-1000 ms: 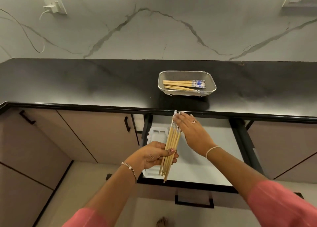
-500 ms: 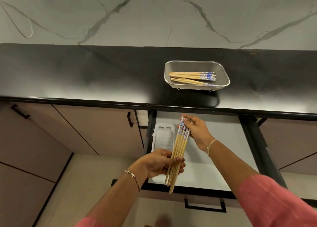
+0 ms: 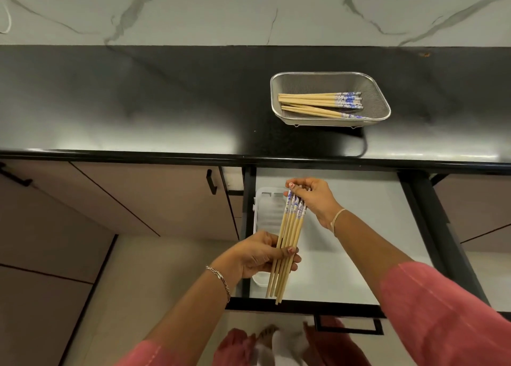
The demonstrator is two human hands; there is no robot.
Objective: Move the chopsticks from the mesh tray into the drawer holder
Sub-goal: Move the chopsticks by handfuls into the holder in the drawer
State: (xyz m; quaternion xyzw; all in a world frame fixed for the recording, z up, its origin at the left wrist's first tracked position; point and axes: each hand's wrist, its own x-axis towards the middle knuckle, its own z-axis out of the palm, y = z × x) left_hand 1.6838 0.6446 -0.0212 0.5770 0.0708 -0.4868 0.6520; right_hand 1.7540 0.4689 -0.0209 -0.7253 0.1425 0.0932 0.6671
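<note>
A bundle of several wooden chopsticks (image 3: 289,237) with blue-patterned ends hangs over the open drawer (image 3: 359,241). My left hand (image 3: 257,255) grips the bundle near its plain tips. My right hand (image 3: 315,200) pinches the patterned ends at the top. Under the bundle, at the drawer's left side, lies the white plastic holder (image 3: 266,208), partly hidden by my left hand. On the black counter behind stands the mesh tray (image 3: 376,94), and several more chopsticks (image 3: 315,101) lie in it.
The black counter edge (image 3: 166,155) runs above the drawer. Closed cabinet doors (image 3: 138,200) with black handles are to the left. The drawer's black front rail (image 3: 304,307) and handle (image 3: 349,325) are nearest me. My feet show on the floor below.
The view has tilted down and drawn closer. My right hand went from lying flat against the chopstick ends to pinching them. My left hand still holds the bundle in the same place over the drawer.
</note>
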